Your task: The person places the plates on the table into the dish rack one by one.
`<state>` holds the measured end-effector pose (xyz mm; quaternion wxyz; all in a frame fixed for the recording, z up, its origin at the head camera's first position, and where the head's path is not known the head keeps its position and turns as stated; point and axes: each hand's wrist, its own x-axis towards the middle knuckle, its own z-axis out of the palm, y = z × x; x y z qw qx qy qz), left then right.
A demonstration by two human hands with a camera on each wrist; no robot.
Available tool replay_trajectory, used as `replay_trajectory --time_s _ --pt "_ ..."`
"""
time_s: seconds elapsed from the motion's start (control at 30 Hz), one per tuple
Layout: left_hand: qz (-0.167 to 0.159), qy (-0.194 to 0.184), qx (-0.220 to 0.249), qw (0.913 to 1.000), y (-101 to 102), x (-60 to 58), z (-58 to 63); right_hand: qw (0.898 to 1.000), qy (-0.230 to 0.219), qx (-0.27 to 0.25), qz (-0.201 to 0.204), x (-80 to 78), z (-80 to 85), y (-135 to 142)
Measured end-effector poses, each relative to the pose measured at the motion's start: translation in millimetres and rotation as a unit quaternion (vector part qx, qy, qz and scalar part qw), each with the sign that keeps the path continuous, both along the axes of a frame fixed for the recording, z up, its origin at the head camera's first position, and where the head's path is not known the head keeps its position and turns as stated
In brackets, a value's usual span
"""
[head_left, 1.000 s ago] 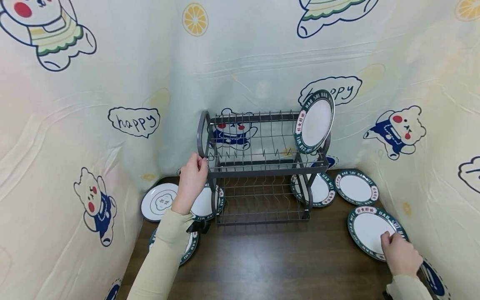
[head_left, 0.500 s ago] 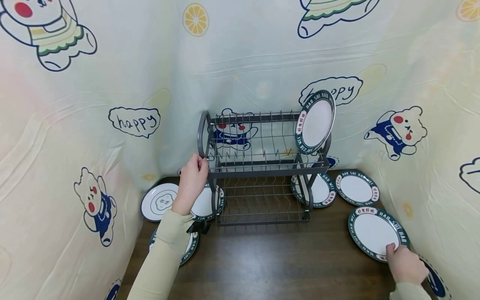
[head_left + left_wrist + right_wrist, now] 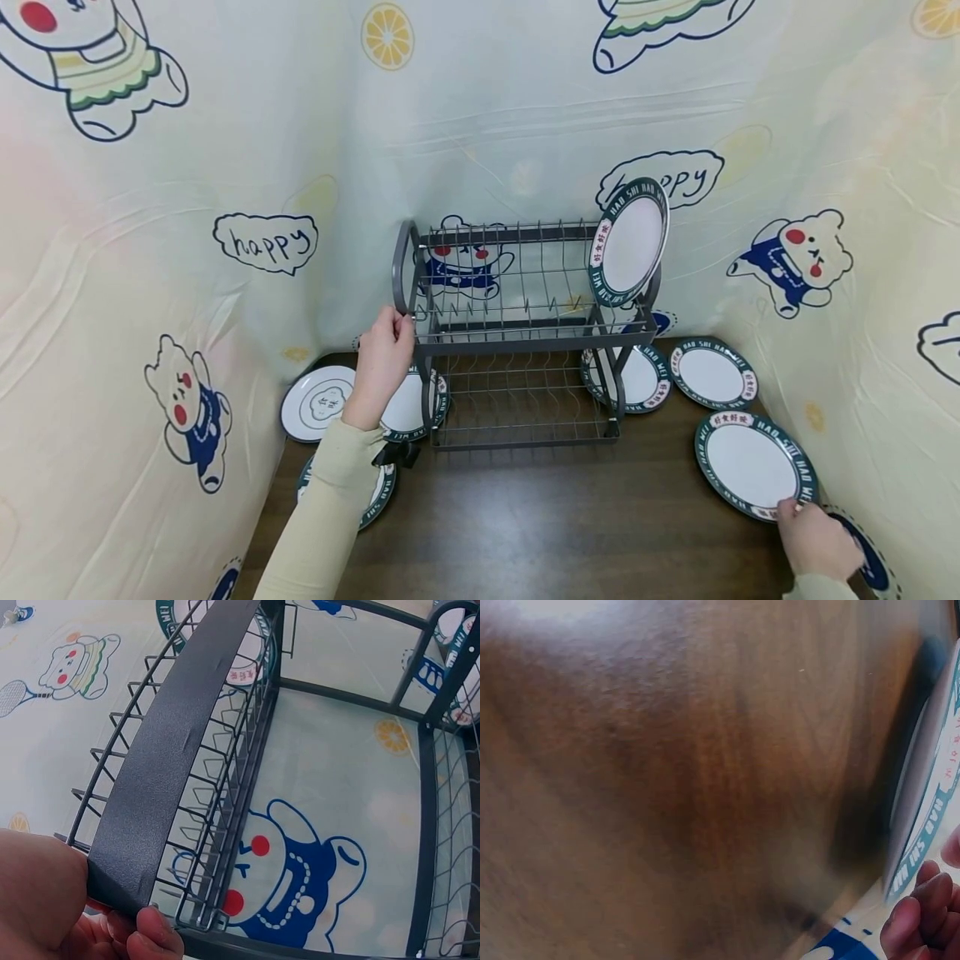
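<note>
A two-tier dark grey dish rack (image 3: 525, 342) stands at the back of the table. My left hand (image 3: 384, 362) grips its left front corner; in the left wrist view, the fingers (image 3: 154, 934) curl round the end of the flat front bar (image 3: 161, 765). At the right, my right hand (image 3: 817, 537) pinches the near rim of a white plate (image 3: 750, 462) with a green lettered border. The thumb lies over the rim, and curled fingers (image 3: 922, 907) show at the edge of that plate (image 3: 930, 802) in the right wrist view. Another plate (image 3: 630, 242) stands upright at the upper tier's right end.
More plates lie right of the rack, one behind it (image 3: 641, 379) and one near the corner (image 3: 712, 373). On the left lie an upside-down plate (image 3: 318, 404), a plate (image 3: 408, 408) partly behind the rack, and one (image 3: 382, 496) under my forearm. Patterned cloth (image 3: 480, 108) surrounds the brown table (image 3: 525, 517).
My right hand has shifted right and nearer along the plate, its thumb going from over the white middle to the near rim. The left hand stays on the rack.
</note>
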<state>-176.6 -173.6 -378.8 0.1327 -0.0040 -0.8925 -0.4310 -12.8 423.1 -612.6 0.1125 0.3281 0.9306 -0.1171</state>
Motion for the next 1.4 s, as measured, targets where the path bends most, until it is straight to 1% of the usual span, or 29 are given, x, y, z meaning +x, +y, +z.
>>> replay_trajectory --time_s 0.1,0.33,0.47,0.57,0.8,1.13,1.3,1.4 --pt "0.001 0.000 0.003 1.0000 0 0.1 0.2 1.000 -0.003 0.004 -0.010 0.4 -3.2 3" --pt "-0.001 -0.001 0.005 1.0000 0 -0.5 0.2 0.999 -0.027 0.004 -0.024 1.0 -8.2 5" --pt "-0.003 -0.001 0.008 1.0000 0 -0.2 -0.1 0.999 -0.018 0.000 -0.030 2.8 -12.4 5" --pt "-0.002 -0.001 0.008 1.0000 0 0.1 -0.4 0.999 -0.017 -0.007 -0.032 4.4 -16.1 5" --pt "0.000 -0.005 0.007 1.0000 1 -0.4 -1.1 0.998 -0.035 -0.026 -0.040 6.0 -23.8 9" --pt "0.002 -0.001 0.008 1.0000 1 0.4 -0.2 0.997 -0.016 -0.059 -0.052 6.6 -29.1 14" --pt "0.001 -0.001 0.010 0.9999 1 1.0 0.9 0.994 0.014 -0.089 -0.063 8.7 -32.9 16" --pt "0.000 -0.001 0.007 1.0000 1 0.4 0.7 0.990 0.036 -0.111 -0.073 11.0 -34.6 17"
